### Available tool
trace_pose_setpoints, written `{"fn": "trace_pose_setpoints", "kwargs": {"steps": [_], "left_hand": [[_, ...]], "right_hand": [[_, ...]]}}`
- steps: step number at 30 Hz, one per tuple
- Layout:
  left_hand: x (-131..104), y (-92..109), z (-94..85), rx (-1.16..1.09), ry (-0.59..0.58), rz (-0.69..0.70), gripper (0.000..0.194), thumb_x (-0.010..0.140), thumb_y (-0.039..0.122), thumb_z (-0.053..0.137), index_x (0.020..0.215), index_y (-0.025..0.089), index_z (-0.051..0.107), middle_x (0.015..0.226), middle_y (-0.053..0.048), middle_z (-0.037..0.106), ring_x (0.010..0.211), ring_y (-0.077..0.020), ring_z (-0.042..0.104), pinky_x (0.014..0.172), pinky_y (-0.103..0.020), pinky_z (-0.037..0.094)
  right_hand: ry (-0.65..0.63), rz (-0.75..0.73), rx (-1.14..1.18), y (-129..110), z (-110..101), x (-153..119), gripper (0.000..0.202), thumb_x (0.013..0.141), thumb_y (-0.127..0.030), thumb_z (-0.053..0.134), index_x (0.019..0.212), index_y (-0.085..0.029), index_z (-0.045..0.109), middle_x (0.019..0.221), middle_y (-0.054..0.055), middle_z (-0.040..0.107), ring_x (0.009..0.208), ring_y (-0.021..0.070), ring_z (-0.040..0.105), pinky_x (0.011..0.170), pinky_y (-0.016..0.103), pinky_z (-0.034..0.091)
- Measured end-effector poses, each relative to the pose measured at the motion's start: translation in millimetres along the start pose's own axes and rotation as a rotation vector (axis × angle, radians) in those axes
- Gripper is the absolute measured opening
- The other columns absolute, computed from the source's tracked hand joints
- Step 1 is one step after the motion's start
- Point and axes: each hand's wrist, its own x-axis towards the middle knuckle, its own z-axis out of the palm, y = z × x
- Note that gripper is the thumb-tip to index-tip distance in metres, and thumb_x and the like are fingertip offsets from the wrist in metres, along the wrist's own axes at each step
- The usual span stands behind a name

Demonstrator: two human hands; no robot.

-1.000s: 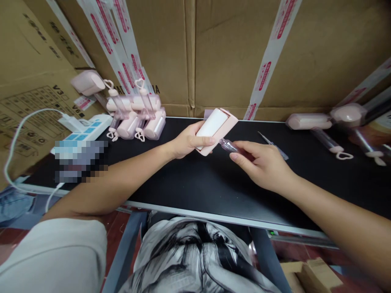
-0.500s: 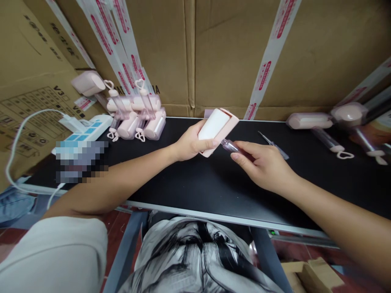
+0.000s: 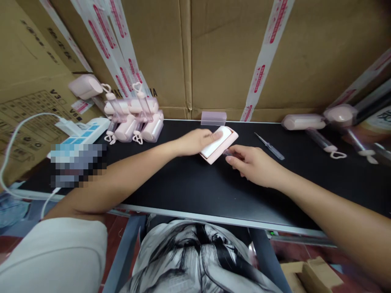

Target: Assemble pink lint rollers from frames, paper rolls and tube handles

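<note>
A pink lint roller with a white roll (image 3: 218, 144) is held over the middle of the black table. My left hand (image 3: 198, 141) grips its head from the left, the thumb lying across the white roll. At the lower right of the head, my right hand (image 3: 249, 162) is closed around the clear handle (image 3: 227, 153), most of which the fingers hide. Behind the roller, a translucent purple cover (image 3: 213, 118) stands against the cardboard. A small screwdriver with a clear handle (image 3: 270, 147) lies to the right, beyond my right hand.
Several pink lint rollers (image 3: 152, 128) are stacked at the back left, and more (image 3: 304, 121) lie at the back right. A white power strip (image 3: 82, 138) with a cable occupies the left end. Large cardboard boxes (image 3: 220, 61) wall the rear of the black table (image 3: 189, 195).
Both hands have brought the lint roller lower and nearer the tabletop. Its head and handle have closed up, and the purple cover behind now shows fully.
</note>
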Motion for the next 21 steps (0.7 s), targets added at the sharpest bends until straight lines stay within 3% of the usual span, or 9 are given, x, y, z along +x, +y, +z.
{"fn": "trace_pose_setpoints", "kwargs": {"steps": [2, 4, 5, 7, 11, 16, 18, 20, 21], "left_hand": [[25, -5, -12.8, 0.136, 0.170, 0.012, 0.067, 0.106, 0.068, 0.034, 0.095, 0.015, 0.073, 0.092, -0.013, 0.074, 0.083, -0.0249, 0.066, 0.081, -0.039, 0.052], [54, -12, -23.9, 0.367, 0.309, 0.036, 0.048, 0.104, 0.054, 0.049, 0.107, 0.013, 0.075, 0.107, -0.016, 0.075, 0.098, -0.0272, 0.067, 0.094, -0.042, 0.051], [68, -16, -27.3, 0.461, 0.292, 0.058, 0.043, 0.101, 0.046, 0.057, 0.120, 0.011, 0.074, 0.121, -0.018, 0.073, 0.108, -0.0285, 0.067, 0.101, -0.042, 0.049], [93, -22, -28.4, 0.600, 0.213, 0.046, 0.052, 0.100, 0.040, 0.060, 0.141, 0.011, 0.065, 0.142, -0.021, 0.065, 0.126, -0.0322, 0.061, 0.111, -0.045, 0.045], [120, -22, -14.2, 0.756, 0.094, -0.005, 0.068, 0.097, 0.046, 0.065, 0.154, 0.010, 0.055, 0.152, -0.027, 0.056, 0.139, -0.0415, 0.051, 0.116, -0.054, 0.040], [107, -10, -7.6, 0.730, 0.132, -0.107, 0.053, 0.092, 0.047, 0.073, 0.125, 0.007, 0.074, 0.126, -0.026, 0.072, 0.130, -0.0427, 0.056, 0.111, -0.052, 0.043], [88, -10, -13.2, 0.554, 0.283, -0.097, 0.051, 0.097, 0.054, 0.065, 0.119, 0.009, 0.075, 0.117, -0.022, 0.075, 0.117, -0.0384, 0.064, 0.104, -0.050, 0.048], [61, -14, -19.7, 0.269, 0.467, -0.014, 0.054, 0.103, 0.058, 0.053, 0.120, 0.010, 0.072, 0.114, -0.018, 0.076, 0.104, -0.0312, 0.068, 0.095, -0.044, 0.051], [45, -16, -22.2, 0.121, 0.503, 0.039, 0.056, 0.105, 0.060, 0.050, 0.120, 0.010, 0.071, 0.113, -0.017, 0.076, 0.100, -0.0282, 0.069, 0.090, -0.040, 0.052]], "right_hand": [[-0.026, 0.017, 0.002, 2, 1, 2, 0.022, 0.102, -0.038, 0.056, 0.093, -0.022, 0.068, 0.071, 0.001, 0.071, 0.058, 0.0174, 0.063, 0.055, 0.029, 0.044], [-0.040, 0.018, -0.001, 4, 1, 3, 0.023, 0.103, -0.039, 0.056, 0.092, -0.022, 0.068, 0.072, 0.001, 0.072, 0.061, 0.0178, 0.064, 0.058, 0.029, 0.045], [-0.043, 0.016, -0.001, 5, 2, 3, 0.024, 0.103, -0.039, 0.056, 0.093, -0.022, 0.069, 0.073, 0.001, 0.073, 0.062, 0.0181, 0.064, 0.059, 0.030, 0.045], [-0.049, 0.010, 0.003, 6, 1, 2, 0.025, 0.104, -0.040, 0.056, 0.096, -0.021, 0.070, 0.074, 0.001, 0.072, 0.064, 0.0181, 0.064, 0.061, 0.030, 0.046], [-0.012, -0.031, -0.034, 7, -2, 2, 0.024, 0.103, -0.040, 0.057, 0.107, -0.020, 0.071, 0.075, 0.000, 0.071, 0.064, 0.0173, 0.063, 0.062, 0.030, 0.044], [0.147, -0.093, -0.083, 7, -10, 2, 0.029, 0.102, -0.035, 0.060, 0.123, -0.019, 0.072, 0.084, 0.003, 0.075, 0.066, 0.0185, 0.065, 0.064, 0.031, 0.046], [0.196, -0.115, -0.115, 7, -14, 1, 0.030, 0.101, -0.033, 0.060, 0.124, -0.019, 0.073, 0.087, 0.005, 0.077, 0.070, 0.0204, 0.067, 0.066, 0.032, 0.047], [0.234, -0.126, -0.147, 7, -16, 0, 0.031, 0.100, -0.031, 0.061, 0.124, -0.018, 0.074, 0.089, 0.006, 0.078, 0.072, 0.0221, 0.069, 0.067, 0.033, 0.049], [0.252, -0.131, -0.157, 7, -17, 0, 0.032, 0.099, -0.031, 0.061, 0.125, -0.018, 0.075, 0.090, 0.007, 0.079, 0.073, 0.0227, 0.070, 0.068, 0.034, 0.049]]}}
